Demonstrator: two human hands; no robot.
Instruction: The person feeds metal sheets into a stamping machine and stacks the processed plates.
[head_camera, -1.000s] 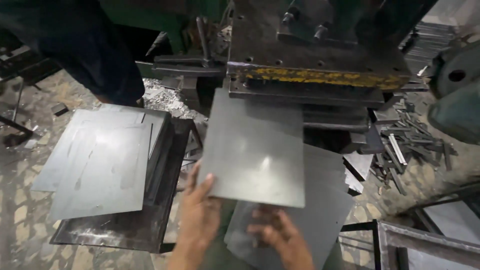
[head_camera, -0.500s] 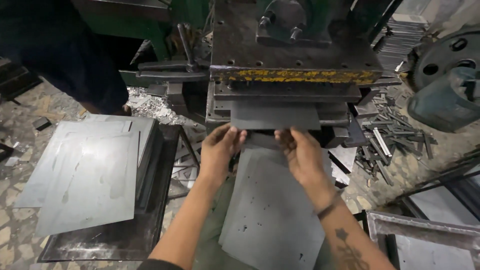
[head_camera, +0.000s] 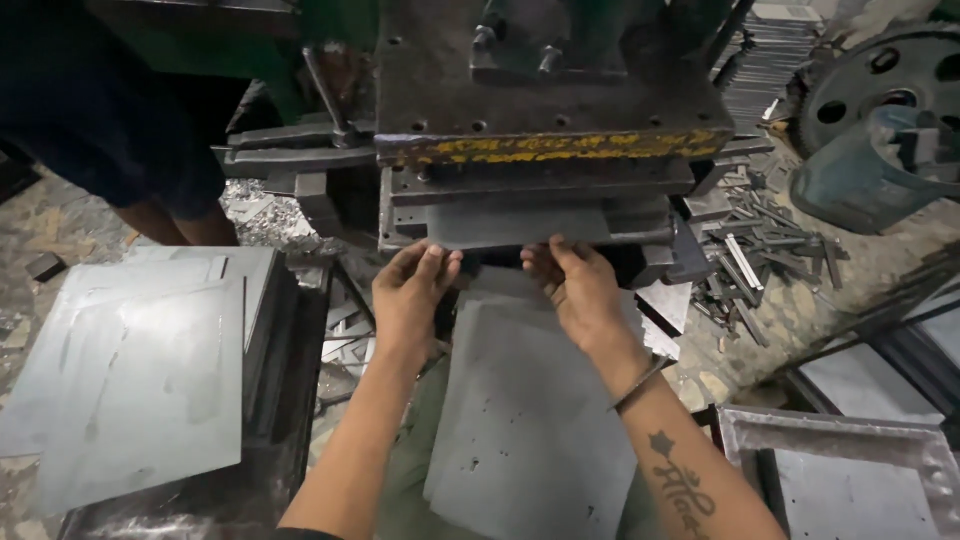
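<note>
A second ago I held the flat grey sheet-metal plate (head_camera: 515, 222) out in front of the dark steel press with the yellow-painted bar (head_camera: 550, 148), most of it showing. Now nearly all of it has gone into the slot under that bar; only a narrow strip of its near edge shows. My hands have moved up with it. My left hand (head_camera: 412, 295) rests with its fingers curled against the plate's near edge on the left side, and my right hand (head_camera: 580, 290) does the same on the right, fingers bent and close together, pressing on the edge rather than gripping around it. So the plate sits seated in the press, by my judgement.

Below my wrists lies a stack of similar grey metal sheets (head_camera: 530, 430), untouched. Off to my left a second pile of pale grey sheets (head_camera: 140, 370) lies on a low dark stand. To the right of the press, narrow metal offcuts (head_camera: 765, 265) are heaped. Another person's dark-clothed legs (head_camera: 130, 130) stand at the upper left.
</note>
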